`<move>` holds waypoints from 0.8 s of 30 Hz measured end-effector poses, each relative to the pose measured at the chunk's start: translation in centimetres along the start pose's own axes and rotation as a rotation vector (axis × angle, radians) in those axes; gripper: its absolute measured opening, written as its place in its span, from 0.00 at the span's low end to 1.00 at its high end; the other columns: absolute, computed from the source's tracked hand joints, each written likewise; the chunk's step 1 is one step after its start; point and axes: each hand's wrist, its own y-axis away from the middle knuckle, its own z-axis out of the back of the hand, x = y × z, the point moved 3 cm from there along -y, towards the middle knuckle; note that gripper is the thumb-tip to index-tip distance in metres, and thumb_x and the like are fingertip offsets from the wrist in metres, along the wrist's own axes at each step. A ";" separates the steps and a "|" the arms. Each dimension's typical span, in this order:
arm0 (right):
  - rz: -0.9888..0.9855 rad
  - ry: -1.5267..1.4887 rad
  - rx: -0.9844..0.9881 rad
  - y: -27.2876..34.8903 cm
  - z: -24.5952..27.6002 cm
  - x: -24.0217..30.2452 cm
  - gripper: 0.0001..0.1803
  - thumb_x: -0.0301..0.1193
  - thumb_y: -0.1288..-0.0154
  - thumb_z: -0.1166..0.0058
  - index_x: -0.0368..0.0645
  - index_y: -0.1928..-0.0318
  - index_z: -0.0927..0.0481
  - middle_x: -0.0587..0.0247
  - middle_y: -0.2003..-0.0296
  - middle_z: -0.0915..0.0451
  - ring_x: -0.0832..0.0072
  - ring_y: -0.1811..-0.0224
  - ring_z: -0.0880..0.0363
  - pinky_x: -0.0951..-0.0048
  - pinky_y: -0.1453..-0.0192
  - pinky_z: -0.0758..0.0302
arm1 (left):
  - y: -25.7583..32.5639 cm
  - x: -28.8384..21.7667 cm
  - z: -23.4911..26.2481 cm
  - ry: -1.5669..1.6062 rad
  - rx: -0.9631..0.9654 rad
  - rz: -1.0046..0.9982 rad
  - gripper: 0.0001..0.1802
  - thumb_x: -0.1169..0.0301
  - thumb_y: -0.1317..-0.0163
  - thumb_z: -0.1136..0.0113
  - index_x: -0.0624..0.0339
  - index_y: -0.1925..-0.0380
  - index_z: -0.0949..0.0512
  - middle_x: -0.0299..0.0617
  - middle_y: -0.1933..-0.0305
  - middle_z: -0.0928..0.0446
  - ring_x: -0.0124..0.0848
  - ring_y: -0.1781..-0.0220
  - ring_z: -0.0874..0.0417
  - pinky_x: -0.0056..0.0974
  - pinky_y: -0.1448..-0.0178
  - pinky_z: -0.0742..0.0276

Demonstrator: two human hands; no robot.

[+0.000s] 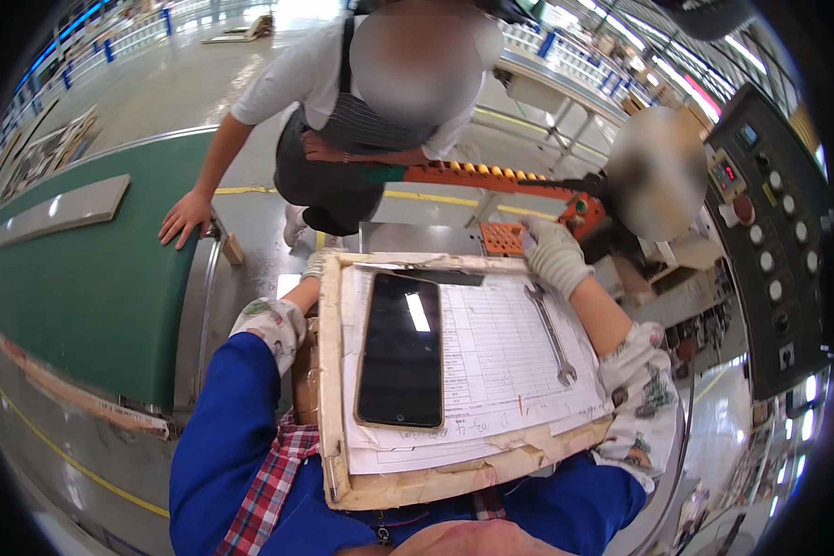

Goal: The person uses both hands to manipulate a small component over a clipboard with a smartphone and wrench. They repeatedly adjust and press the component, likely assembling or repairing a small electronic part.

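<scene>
My left hand (pixel 316 265), in a pale work glove, is mostly hidden behind the upper left corner of a wooden-framed tray (pixel 334 389); its fingers do not show. Beyond the tray's upper right corner, my right hand (pixel 562 260), in a white knit glove, has its fingers bent together. What they hold, if anything, cannot be made out. It is nearest to an orange perforated block (pixel 502 239). Printed sheets (pixel 491 371) line the tray. A black smartphone (pixel 400 352) lies on their left part and a double open-ended wrench (pixel 551 335) on the right.
Across from me a person (pixel 380 139) leans with one hand on a green conveyor belt (pixel 83 278), which carries a pale panel (pixel 60 215). A black control panel (pixel 774 241) with buttons stands at right. An orange roller rail (pixel 473 176) runs behind the tray.
</scene>
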 end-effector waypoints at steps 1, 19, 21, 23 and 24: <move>-0.069 -0.016 0.033 -0.1 0.1 -0.6 0.15 0.35 0.41 0.57 0.42 0.57 0.24 0.44 0.66 0.23 0.53 0.62 0.24 0.59 0.56 0.29 | 0.4 0.0 0.4 -0.015 0.000 -0.012 0.22 0.50 0.51 0.50 0.54 0.66 0.21 0.51 0.63 0.22 0.46 0.60 0.21 0.45 0.57 0.27; -0.014 -0.685 0.036 -3.0 -8.2 -8.9 0.11 0.29 0.37 0.56 0.36 0.59 0.26 0.65 0.76 0.25 0.80 0.81 0.32 0.76 0.77 0.33 | 0.4 0.5 0.9 -0.033 0.016 -0.076 0.19 0.53 0.48 0.52 0.54 0.67 0.21 0.50 0.63 0.22 0.45 0.61 0.20 0.45 0.59 0.26; -0.253 -0.970 0.089 -1.9 -6.4 -6.9 0.10 0.29 0.37 0.55 0.36 0.60 0.26 0.65 0.76 0.25 0.81 0.80 0.31 0.77 0.77 0.32 | 0.1 0.1 -0.2 -0.019 0.037 -0.091 0.19 0.53 0.48 0.52 0.54 0.67 0.21 0.50 0.63 0.22 0.45 0.61 0.20 0.45 0.59 0.26; -0.202 -0.827 0.102 -1.8 -5.1 -5.2 0.09 0.28 0.38 0.54 0.36 0.60 0.26 0.66 0.77 0.25 0.82 0.79 0.30 0.78 0.75 0.31 | 0.6 0.5 0.6 -0.022 0.020 -0.088 0.19 0.53 0.47 0.52 0.54 0.67 0.21 0.50 0.63 0.22 0.45 0.62 0.20 0.45 0.59 0.26; -0.178 -0.718 0.112 -1.7 -4.7 -5.2 0.09 0.27 0.38 0.54 0.36 0.60 0.26 0.66 0.77 0.25 0.82 0.78 0.29 0.78 0.74 0.30 | 0.5 0.4 0.4 -0.019 0.024 -0.094 0.19 0.54 0.47 0.52 0.54 0.67 0.21 0.50 0.63 0.21 0.45 0.62 0.20 0.45 0.59 0.26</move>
